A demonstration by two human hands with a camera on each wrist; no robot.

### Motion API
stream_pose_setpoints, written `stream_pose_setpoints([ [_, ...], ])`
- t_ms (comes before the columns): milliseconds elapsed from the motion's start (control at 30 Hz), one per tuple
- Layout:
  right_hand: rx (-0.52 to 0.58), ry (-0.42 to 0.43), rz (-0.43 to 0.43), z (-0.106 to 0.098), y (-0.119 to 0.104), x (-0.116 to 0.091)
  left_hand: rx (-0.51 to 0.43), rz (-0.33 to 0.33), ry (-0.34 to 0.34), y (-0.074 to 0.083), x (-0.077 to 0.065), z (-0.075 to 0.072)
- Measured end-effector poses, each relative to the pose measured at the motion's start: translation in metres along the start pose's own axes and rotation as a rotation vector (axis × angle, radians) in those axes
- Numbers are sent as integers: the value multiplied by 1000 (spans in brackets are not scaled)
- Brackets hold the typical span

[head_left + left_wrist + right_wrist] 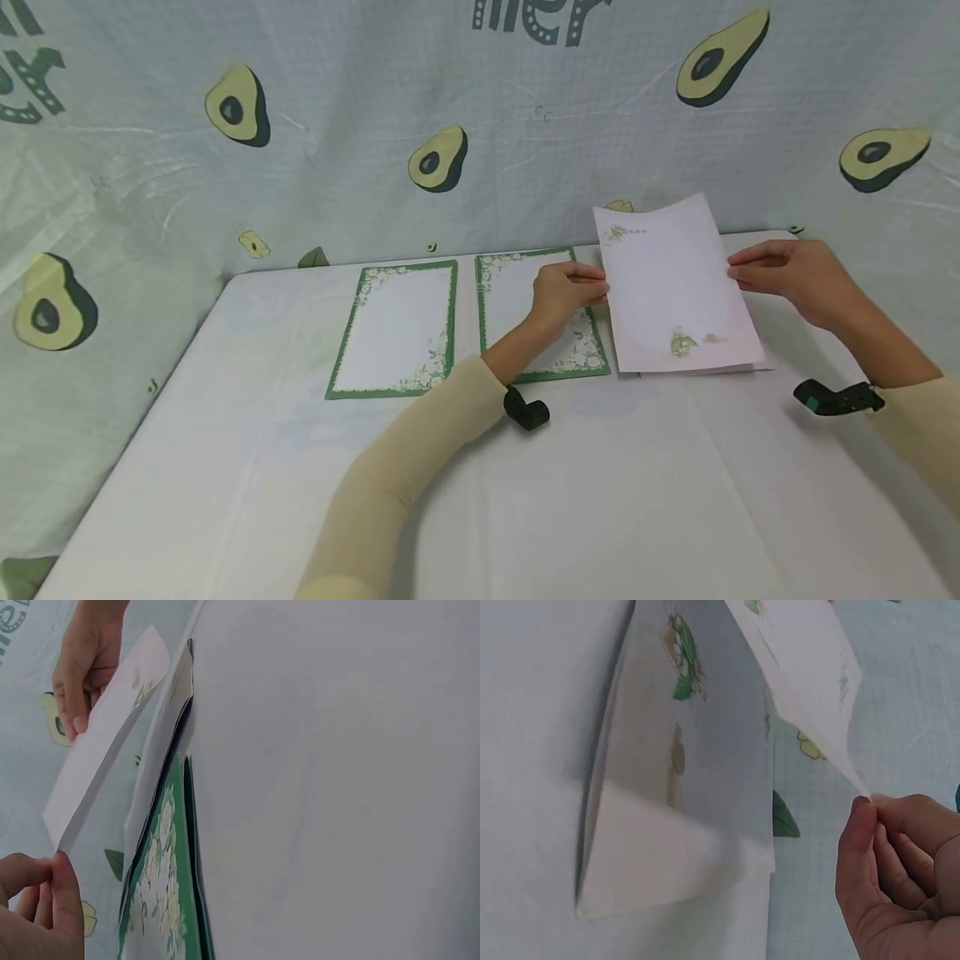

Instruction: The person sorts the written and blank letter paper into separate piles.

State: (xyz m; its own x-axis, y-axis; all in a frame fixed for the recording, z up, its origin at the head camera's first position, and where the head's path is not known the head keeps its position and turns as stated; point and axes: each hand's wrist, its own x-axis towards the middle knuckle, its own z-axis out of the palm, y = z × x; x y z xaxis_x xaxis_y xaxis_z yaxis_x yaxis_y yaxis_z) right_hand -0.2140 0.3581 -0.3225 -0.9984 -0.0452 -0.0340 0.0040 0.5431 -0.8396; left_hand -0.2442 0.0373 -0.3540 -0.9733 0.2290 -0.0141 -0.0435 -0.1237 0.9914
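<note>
A pale pink sheet of letter paper point(667, 292), printed with small green floral motifs, is held up between both hands. My left hand point(562, 292) pinches its left edge between thumb and fingers. At the opposite edge my right hand point(798, 279) grips the paper in the same way, and the sheet bows slightly. The right wrist view shows a stack of matching paper point(652, 862) lying beneath the raised sheet point(817, 682). Left of it, partly covered by my left hand and forearm, lies green-bordered floral paper point(513, 292).
Another green-bordered floral sheet point(401, 329) lies farther left on the white-covered table point(637, 500). Behind the table's back edge hangs a pale cloth point(337, 100) printed with avocados. A black wrist device point(528, 410) sits on the left wrist, another point(836, 398) on the right.
</note>
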Motion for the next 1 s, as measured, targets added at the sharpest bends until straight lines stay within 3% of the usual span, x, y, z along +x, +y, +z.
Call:
stream_pose_setpoints([
  [267,-34,-57,22,-7,17,13,-35,-94,13,-2,-2,12],
  [500,-58,-43,26,-12,24,10,-56,-103,-16,-4,-1,23],
  [700,-57,-50,28,-8,28,14,-4,-122,4,-9,0,24],
  [1000,-63,-40,53,-4,36,19,-43,-119,9,-12,6,24],
])
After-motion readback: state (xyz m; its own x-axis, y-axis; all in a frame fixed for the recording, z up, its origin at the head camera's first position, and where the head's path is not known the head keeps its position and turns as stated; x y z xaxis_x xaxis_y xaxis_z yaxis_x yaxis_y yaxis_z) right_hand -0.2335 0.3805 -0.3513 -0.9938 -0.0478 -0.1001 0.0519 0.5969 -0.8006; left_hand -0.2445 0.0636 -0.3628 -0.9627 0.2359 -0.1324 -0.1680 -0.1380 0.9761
